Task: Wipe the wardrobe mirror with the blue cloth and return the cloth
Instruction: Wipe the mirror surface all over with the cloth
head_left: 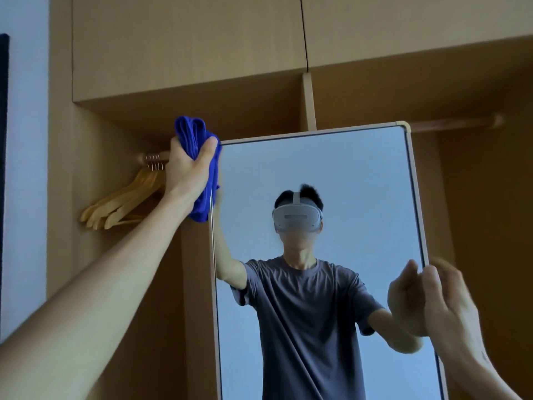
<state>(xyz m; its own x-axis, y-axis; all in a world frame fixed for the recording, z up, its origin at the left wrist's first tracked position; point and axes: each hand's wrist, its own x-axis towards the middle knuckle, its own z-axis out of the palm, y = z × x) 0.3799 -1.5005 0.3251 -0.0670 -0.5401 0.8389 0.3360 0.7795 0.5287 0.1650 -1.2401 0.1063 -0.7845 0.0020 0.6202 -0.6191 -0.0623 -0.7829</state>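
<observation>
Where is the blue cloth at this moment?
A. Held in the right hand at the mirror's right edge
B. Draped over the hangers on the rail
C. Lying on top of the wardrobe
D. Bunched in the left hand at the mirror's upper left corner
D. The left hand grips the bunched blue cloth at the upper left corner of the mirror, while the right hand holds the mirror's right edge.

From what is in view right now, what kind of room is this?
Probably a bedroom or dressing area, at an open wooden wardrobe: wooden hangers hang on a rail inside it, and a tall framed mirror stands in front.
</observation>
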